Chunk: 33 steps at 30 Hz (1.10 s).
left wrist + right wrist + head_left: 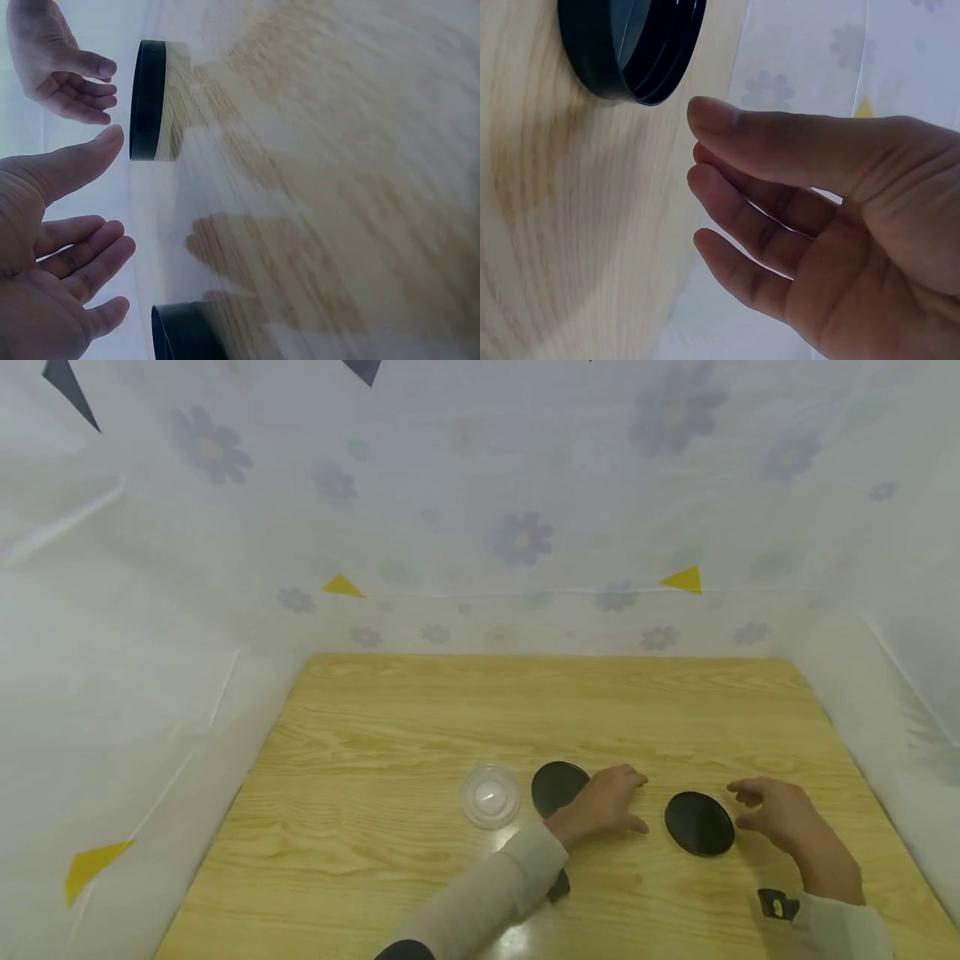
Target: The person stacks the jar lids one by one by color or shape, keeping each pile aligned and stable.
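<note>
A black round lid (699, 823) lies on the wooden table between the two hands; ridges show inside its rim in the right wrist view. My left hand (603, 802) reaches over the table to the left of this lid, thumb and fingers spread, holding nothing. Just off the lid's right side is my right hand (780, 814), its fingers loosely bent and apart from the lid. A second black round piece (557, 783) lies behind my left wrist, partly covered by it. Left of that sits a clear round lid (490, 796) with a raised centre.
The wooden table (360, 735) is enclosed by white flower-print sheeting (450, 527) at the back and sides. Yellow triangles (682, 580) mark the sheeting. A black wrist device (777, 904) shows by the right sleeve.
</note>
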Motion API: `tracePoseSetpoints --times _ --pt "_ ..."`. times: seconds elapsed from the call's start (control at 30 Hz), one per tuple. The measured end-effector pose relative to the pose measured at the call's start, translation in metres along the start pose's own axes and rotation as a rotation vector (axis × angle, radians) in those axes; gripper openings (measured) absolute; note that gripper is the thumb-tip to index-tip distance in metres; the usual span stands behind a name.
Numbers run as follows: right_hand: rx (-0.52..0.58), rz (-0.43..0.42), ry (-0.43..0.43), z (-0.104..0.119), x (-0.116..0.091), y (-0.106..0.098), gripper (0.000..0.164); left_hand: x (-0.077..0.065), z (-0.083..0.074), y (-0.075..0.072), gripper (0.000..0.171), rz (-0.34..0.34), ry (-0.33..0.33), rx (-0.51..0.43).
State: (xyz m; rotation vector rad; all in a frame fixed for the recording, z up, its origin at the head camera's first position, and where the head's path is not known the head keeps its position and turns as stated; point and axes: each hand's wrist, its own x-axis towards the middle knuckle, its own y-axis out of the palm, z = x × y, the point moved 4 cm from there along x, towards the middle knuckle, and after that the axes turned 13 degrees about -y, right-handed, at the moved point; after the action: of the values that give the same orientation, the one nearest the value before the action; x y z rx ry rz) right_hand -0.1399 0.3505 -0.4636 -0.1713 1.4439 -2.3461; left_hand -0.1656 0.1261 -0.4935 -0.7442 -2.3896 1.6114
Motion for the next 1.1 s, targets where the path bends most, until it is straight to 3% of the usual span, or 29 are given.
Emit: tracePoseSetpoints --times 0.43,1.1 --pt "0.050 0.014 0.031 -0.005 -0.006 0.014 0.052 -0.001 -0.014 0.006 0.067 -0.003 0.028 0.068" --pt "0.036 -0.013 0.032 0.000 -0.010 0.021 0.044 0.001 -0.027 0.015 0.058 -0.001 0.041 0.129"
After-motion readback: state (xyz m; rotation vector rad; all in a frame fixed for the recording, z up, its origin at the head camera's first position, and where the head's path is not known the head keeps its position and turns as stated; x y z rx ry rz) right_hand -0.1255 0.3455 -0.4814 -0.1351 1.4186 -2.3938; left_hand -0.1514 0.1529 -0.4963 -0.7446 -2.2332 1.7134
